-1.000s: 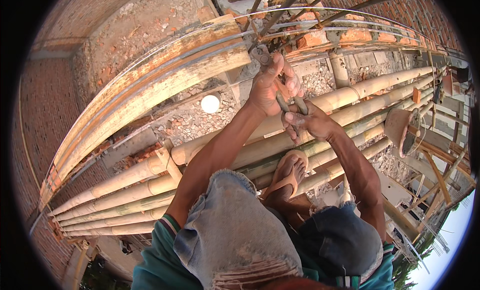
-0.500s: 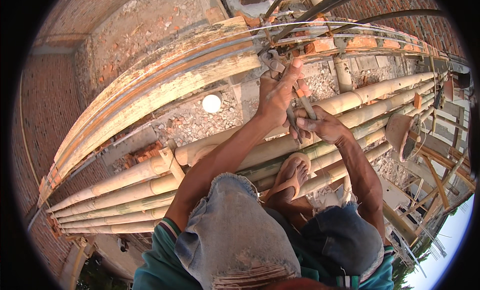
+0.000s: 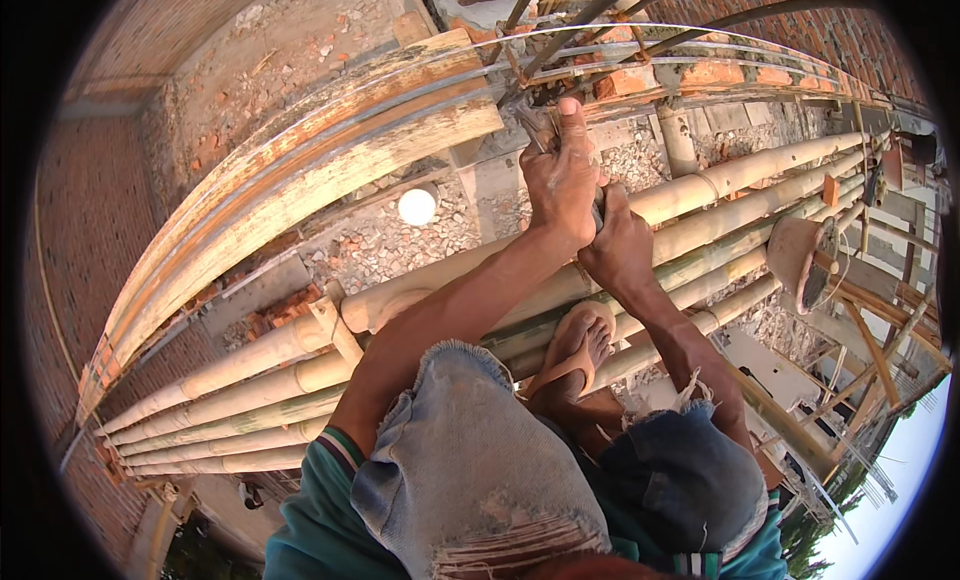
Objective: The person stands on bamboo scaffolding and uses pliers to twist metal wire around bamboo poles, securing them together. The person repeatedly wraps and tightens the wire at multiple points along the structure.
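Note:
My left hand (image 3: 561, 188) is closed around a pair of metal pincers (image 3: 540, 133), its thumb stretched up along the tool. The pincers' head points up toward the steel rods and wire at the wall top; its jaws are partly hidden and blurred. Just below and to the right, my right hand (image 3: 620, 238) is closed on the handle end, so most of the handles are covered. Dark steel rods (image 3: 575, 42) rise beyond the jaws, with thin tie wire (image 3: 515, 62) around them. Whether the jaws grip the wire I cannot tell.
Bamboo poles (image 3: 700, 185) lie side by side beneath me, with my sandalled foot (image 3: 578, 352) on them. A long wooden board (image 3: 330, 155) runs left of the rods. Rubble (image 3: 390, 248) lies below. A bucket (image 3: 797, 252) hangs at the right.
My right hand has closed fully round the handles and turned, moving slightly left. The handles, spread and visible before, are now drawn together and mostly covered. The pincers' head has tilted.

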A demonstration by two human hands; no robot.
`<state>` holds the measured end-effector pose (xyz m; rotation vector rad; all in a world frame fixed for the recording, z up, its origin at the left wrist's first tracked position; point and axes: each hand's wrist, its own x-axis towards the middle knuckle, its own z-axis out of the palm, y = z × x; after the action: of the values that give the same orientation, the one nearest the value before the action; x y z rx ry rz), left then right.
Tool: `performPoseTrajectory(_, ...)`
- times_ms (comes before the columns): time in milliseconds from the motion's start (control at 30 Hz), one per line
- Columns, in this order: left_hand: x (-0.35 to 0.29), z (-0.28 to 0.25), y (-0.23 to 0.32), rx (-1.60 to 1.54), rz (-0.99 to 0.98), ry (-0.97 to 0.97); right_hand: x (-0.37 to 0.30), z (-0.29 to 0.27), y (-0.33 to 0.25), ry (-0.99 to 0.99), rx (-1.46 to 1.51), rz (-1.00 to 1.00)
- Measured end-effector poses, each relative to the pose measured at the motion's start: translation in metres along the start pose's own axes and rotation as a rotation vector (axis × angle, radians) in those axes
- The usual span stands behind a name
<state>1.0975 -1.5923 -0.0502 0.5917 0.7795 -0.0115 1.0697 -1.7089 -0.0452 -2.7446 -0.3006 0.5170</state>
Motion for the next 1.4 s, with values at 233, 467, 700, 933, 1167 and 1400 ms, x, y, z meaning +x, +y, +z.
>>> performPoseTrajectory(233, 0.041, -0.047, -0.002, -0.542, -0.160, -1.222, 0.013, -0.033, 0.020, -0.815, 1.034, 0.071)
performPoseTrajectory(467, 0.001, -0.015, 0.002, -0.103, 0.042, -0.187, -0.003, -0.022, 0.003, 0.156, -0.169, -0.019)
performPoseTrajectory(700, 0.024, -0.028, 0.011, -0.507, -0.105, -0.938, -0.021, -0.042, -0.004, -0.296, 0.400, -0.080)
performPoseTrajectory(933, 0.004, -0.031, -0.003, -0.455, -0.126, -0.624, -0.038, -0.025, -0.009, 0.187, 0.152, -0.107)
performPoseTrajectory(1167, 0.007, -0.037, -0.012, -0.395, -0.077, -0.542, -0.036, -0.020, -0.018, 0.314, 0.033, 0.006)
performPoseTrajectory(1400, 0.017, -0.052, -0.010, -0.523, -0.130, -0.725, -0.035, -0.027, 0.003, -0.095, 0.417, 0.010)
